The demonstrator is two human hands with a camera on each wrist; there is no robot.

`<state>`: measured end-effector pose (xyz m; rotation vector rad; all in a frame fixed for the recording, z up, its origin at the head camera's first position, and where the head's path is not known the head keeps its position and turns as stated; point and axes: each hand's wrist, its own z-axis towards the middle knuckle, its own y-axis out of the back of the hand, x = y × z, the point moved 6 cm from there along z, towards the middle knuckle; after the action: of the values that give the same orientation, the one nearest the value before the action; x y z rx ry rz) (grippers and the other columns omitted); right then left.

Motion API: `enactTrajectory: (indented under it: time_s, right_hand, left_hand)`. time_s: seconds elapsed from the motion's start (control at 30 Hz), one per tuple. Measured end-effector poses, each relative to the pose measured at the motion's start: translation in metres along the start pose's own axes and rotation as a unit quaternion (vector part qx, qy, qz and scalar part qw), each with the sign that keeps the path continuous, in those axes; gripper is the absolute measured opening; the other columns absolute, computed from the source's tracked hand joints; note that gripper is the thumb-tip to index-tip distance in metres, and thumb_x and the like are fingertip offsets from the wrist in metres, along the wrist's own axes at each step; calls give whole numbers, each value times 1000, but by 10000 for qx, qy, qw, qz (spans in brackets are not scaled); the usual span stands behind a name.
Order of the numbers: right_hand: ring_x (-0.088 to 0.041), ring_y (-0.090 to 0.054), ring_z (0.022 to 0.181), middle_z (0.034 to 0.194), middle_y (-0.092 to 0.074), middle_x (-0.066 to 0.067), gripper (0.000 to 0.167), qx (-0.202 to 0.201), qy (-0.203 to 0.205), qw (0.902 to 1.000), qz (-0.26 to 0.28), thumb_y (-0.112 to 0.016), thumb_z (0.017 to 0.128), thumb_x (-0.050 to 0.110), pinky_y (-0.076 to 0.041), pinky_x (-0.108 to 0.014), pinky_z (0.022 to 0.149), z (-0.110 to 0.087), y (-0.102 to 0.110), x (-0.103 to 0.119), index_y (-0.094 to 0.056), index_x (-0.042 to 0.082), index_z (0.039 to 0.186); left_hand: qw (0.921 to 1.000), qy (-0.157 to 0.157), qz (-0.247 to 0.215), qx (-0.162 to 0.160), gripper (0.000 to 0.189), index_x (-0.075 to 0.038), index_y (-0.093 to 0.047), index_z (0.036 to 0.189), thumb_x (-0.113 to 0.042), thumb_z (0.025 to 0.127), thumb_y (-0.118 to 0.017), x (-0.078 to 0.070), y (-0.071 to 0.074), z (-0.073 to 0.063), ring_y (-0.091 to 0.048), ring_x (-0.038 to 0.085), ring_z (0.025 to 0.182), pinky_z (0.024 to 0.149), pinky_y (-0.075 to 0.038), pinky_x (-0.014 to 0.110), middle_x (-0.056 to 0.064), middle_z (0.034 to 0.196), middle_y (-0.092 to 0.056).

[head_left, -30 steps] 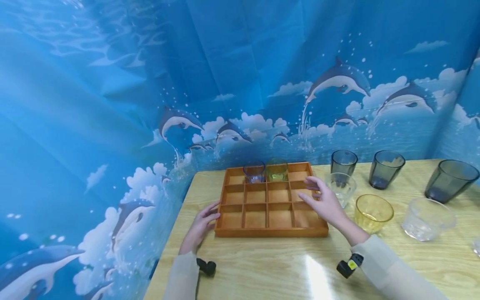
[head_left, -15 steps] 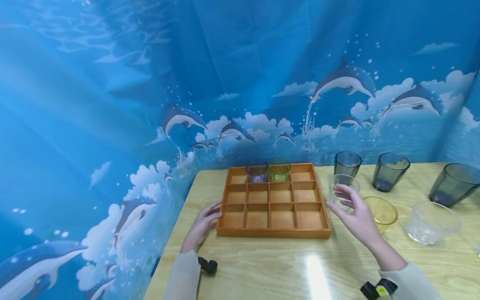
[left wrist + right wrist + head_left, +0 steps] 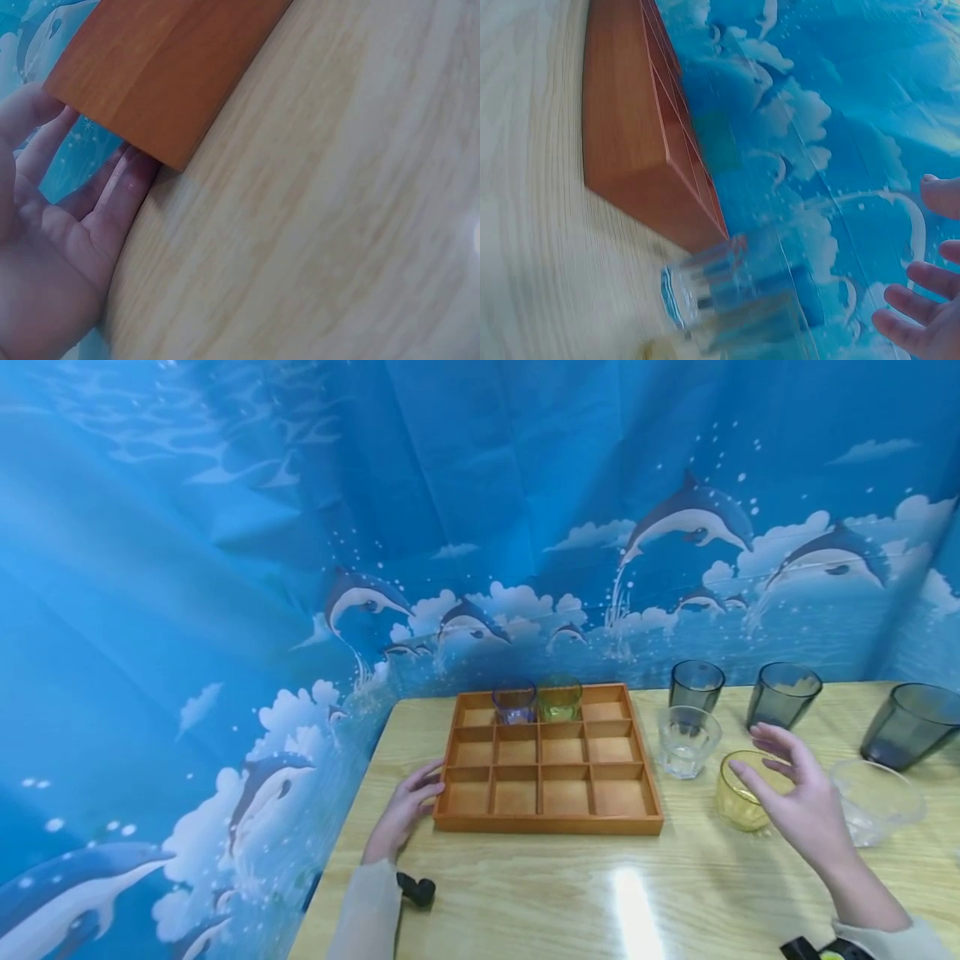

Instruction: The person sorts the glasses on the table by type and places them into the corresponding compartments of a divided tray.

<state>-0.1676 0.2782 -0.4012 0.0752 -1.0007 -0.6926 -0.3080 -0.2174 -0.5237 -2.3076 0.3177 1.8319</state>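
My left hand (image 3: 405, 810) rests its extended fingers against the left side of a wooden compartment tray (image 3: 547, 824); the left wrist view shows the fingertips right at the tray's corner (image 3: 165, 67). Over a yellow glass (image 3: 738, 806) on the right, my right hand (image 3: 806, 806) hovers with thumb and fingers spread and nothing between them. Part of the yellow rim is hidden behind it. A purple-blue glass (image 3: 514, 706) and a green glass (image 3: 560, 703) stand side by side in the tray's back row. Between tray and yellow glass stands a clear glass (image 3: 684, 752).
Behind these, dark grey tumblers (image 3: 697, 681) line the back right of the wooden table (image 3: 540, 893). Another clear glass (image 3: 896, 802) stands to the right, partly covered by my right hand. A blue dolphin-print curtain (image 3: 480, 527) hangs directly behind the table.
My right hand has moved right, from above the tray's right side, past the clear glass, to over the yellow glass. The left hand has stayed at the tray.
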Motion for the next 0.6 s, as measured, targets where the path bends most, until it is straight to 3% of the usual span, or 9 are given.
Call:
enactTrajectory:
  time_s: [0.27, 0.6]
  right_hand:
    - [11, -44, 103, 120, -47, 17, 60, -247, -612, 9974, -296, -69, 82, 5, -33, -2, 81, -8, 29, -26, -43, 9, 136]
    - [8, -39, 110, 137, -42, -5, 67, -171, -1131, 9923, -484, -68, 85, 12, -30, 0, 81, -23, 36, -45, -33, 13, 143]
  left_hand:
    - [9999, 100, -96, 20, 51, -15, -44, 139, -15, 91, -59, 0, -1, 1, -41, 27, 122, 89, -41, 40, 12, 140, -39]
    - [9998, 151, -125, -11, 51, -14, -43, 140, -14, 91, -58, -1, -1, -1, -40, 28, 124, 91, -40, 42, 12, 141, -39]
